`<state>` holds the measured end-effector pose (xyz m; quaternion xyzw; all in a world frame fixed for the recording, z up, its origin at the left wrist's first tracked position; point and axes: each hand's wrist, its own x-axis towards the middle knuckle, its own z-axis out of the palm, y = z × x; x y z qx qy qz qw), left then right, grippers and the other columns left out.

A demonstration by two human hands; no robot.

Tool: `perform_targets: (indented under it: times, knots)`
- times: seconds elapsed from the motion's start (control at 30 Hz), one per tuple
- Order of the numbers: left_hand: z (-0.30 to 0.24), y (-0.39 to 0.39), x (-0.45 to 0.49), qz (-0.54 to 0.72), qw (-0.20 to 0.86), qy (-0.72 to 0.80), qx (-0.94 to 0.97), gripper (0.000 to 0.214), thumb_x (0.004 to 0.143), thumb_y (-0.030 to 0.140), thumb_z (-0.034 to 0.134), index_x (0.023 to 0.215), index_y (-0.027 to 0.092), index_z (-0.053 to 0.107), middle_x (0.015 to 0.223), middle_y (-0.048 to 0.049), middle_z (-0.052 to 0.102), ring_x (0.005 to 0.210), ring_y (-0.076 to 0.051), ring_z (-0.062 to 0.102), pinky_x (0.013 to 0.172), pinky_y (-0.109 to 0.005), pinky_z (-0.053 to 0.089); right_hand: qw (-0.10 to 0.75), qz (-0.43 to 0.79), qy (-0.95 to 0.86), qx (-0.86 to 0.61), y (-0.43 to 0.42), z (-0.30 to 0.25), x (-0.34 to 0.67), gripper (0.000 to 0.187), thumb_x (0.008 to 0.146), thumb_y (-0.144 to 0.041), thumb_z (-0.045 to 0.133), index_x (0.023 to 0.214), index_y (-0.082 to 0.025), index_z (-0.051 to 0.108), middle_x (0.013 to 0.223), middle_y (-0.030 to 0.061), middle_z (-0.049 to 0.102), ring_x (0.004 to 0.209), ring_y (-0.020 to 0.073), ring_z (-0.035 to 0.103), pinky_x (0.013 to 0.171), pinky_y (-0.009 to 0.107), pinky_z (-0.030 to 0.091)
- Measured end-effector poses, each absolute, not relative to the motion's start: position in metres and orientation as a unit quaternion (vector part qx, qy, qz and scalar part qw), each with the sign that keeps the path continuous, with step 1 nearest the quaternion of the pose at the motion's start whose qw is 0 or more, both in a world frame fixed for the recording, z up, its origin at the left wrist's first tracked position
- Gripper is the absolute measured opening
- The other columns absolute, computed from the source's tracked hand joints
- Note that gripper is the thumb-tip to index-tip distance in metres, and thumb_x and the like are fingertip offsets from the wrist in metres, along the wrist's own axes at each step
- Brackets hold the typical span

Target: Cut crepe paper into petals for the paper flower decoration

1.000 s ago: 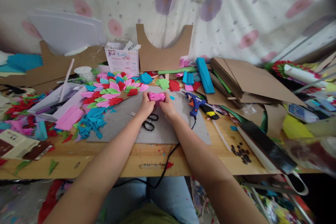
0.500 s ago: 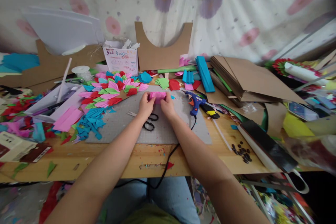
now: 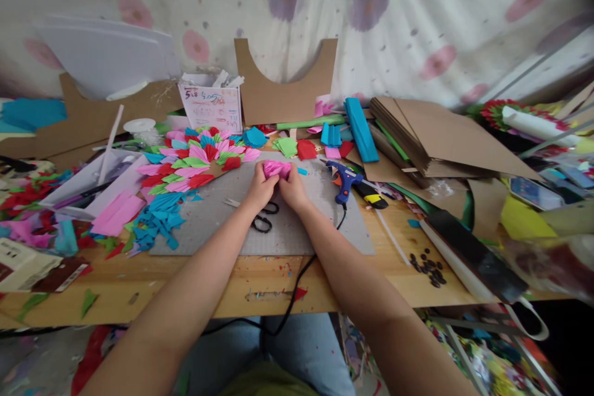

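A piece of pink crepe paper (image 3: 277,167) is pinched between both hands above the grey cutting mat (image 3: 218,232). My left hand (image 3: 263,187) grips its left side, and my right hand (image 3: 292,187) has the other side. The thumbs are close together in front, and the paper bulges up between them. Scissors (image 3: 262,223) with black handles lie on the mat below my left wrist. To the right of my hands rests a blue hot glue gun (image 3: 344,180), its cord trailing toward the table's front edge.
Layered crepe-paper petals (image 3: 199,158) spread at the left, beside a white box (image 3: 118,167) of tools. Blue paper scraps (image 3: 160,216) lie nearer. Stacked cardboard sheets (image 3: 455,136) stand at the right, with dark buttons (image 3: 429,269) and a yellow-black cutter (image 3: 374,197) nearby.
The hands have drawn closer together. The pink paper, flatter and wider before, is now narrower and gathered into creases. The view has shifted slightly.
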<state>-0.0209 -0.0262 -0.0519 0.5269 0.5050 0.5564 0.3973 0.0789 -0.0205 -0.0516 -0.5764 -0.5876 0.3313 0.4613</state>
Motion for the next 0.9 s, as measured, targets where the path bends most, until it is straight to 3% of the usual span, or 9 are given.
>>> perform_targets:
  times: [0.23, 0.5, 0.6, 0.67, 0.73, 0.8, 0.9]
  knots:
    - [-0.043, -0.028, -0.017, 0.58, 0.367, 0.517, 0.512, 0.023, 0.075, 0.038, 0.058, 0.083, 0.019, 0.046, 0.079, -0.001, 0.053, 0.08, -0.017, 0.053, 0.077, -0.03, 0.042, 0.466, 0.323, -0.602, -0.562, -0.018, -0.06, 0.077, 0.02, 0.063, -0.01, 0.041, 0.078, -0.023, 0.035, 0.067, -0.0005, 0.047, 0.066, 0.0198, 0.047, 0.073, 0.041, 0.044]
    - [-0.04, -0.022, -0.016, 0.604, 0.304, 0.547, 0.493, 0.02, 0.084, 0.035, 0.046, 0.07, 0.02, 0.046, 0.071, -0.0011, 0.052, 0.075, -0.016, 0.052, 0.074, -0.029, 0.042, 0.459, 0.31, -0.614, -0.563, -0.022, -0.057, 0.075, 0.014, 0.068, -0.017, 0.045, 0.076, -0.023, 0.034, 0.07, 0.0004, 0.048, 0.068, 0.0196, 0.049, 0.074, 0.04, 0.045]
    - [-0.036, -0.021, -0.017, 0.609, 0.315, 0.528, 0.501, 0.019, 0.083, 0.036, 0.046, 0.075, 0.019, 0.048, 0.075, -0.0018, 0.052, 0.076, -0.016, 0.053, 0.076, -0.03, 0.043, 0.464, 0.308, -0.605, -0.569, -0.022, -0.057, 0.075, 0.014, 0.069, -0.019, 0.045, 0.076, -0.023, 0.034, 0.069, 0.0, 0.048, 0.069, 0.0194, 0.05, 0.075, 0.04, 0.045]
    - [-0.035, -0.023, -0.016, 0.604, 0.31, 0.515, 0.523, 0.021, 0.073, 0.031, 0.06, 0.086, 0.02, 0.048, 0.086, -0.0026, 0.053, 0.083, -0.016, 0.054, 0.081, -0.031, 0.043, 0.467, 0.312, -0.603, -0.567, -0.023, -0.057, 0.076, 0.013, 0.069, -0.018, 0.044, 0.076, -0.023, 0.034, 0.07, 0.0002, 0.049, 0.07, 0.0193, 0.05, 0.076, 0.04, 0.045]
    - [-0.035, -0.026, -0.015, 0.596, 0.291, 0.511, 0.547, 0.042, 0.06, 0.016, 0.068, 0.096, 0.021, 0.045, 0.096, -0.0034, 0.053, 0.091, -0.018, 0.053, 0.086, -0.033, 0.042, 0.471, 0.317, -0.607, -0.556, -0.024, -0.056, 0.077, 0.014, 0.068, -0.017, 0.043, 0.078, -0.023, 0.035, 0.072, 0.0007, 0.051, 0.072, 0.0194, 0.051, 0.076, 0.039, 0.045]
    - [-0.037, -0.028, -0.014, 0.593, 0.268, 0.519, 0.554, 0.05, 0.056, 0.003, 0.061, 0.098, 0.022, 0.044, 0.1, -0.0039, 0.052, 0.095, -0.018, 0.053, 0.088, -0.034, 0.042, 0.467, 0.323, -0.611, -0.552, -0.026, -0.055, 0.078, 0.015, 0.067, -0.016, 0.042, 0.078, -0.023, 0.035, 0.073, 0.0006, 0.051, 0.073, 0.0194, 0.051, 0.076, 0.039, 0.045]
    - [-0.041, -0.031, -0.014, 0.596, 0.246, 0.528, 0.552, 0.047, 0.056, -0.004, 0.048, 0.095, 0.023, 0.045, 0.097, -0.004, 0.053, 0.095, -0.019, 0.053, 0.09, -0.035, 0.042, 0.455, 0.331, -0.611, -0.556, -0.028, -0.052, 0.079, 0.019, 0.064, -0.012, 0.04, 0.078, -0.023, 0.035, 0.071, 0.0, 0.05, 0.072, 0.0197, 0.051, 0.077, 0.039, 0.045]
